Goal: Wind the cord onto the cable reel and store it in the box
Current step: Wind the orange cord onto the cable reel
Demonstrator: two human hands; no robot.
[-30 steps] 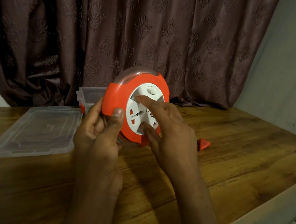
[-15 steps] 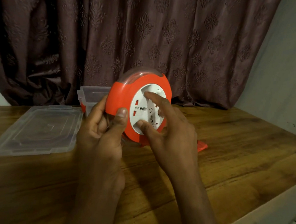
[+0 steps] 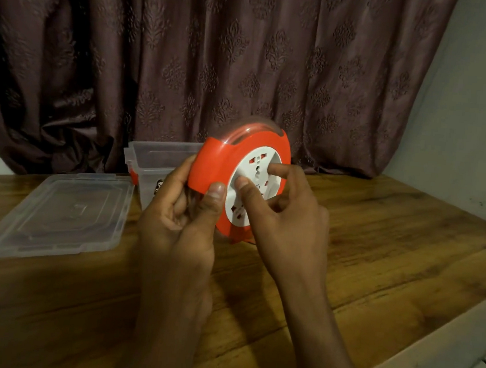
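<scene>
I hold an orange cable reel with a white socket face upright above the wooden table. My left hand grips its orange rim, thumb on the front edge. My right hand has its thumb and index finger curled onto the white centre disc. Orange cord shows wound under the clear top cover. A short bit of orange cord peeks out below the reel. The clear plastic box stands behind the reel, partly hidden by it.
The box's clear lid lies flat on the table to the left. A dark patterned curtain hangs behind the table, with a pale wall at the right. The table's front right edge runs diagonally by a white surface.
The white centre disc has turned under my right fingers, and the orange plug seen on the table to the right is now out of sight. The reel has shifted slightly right.
</scene>
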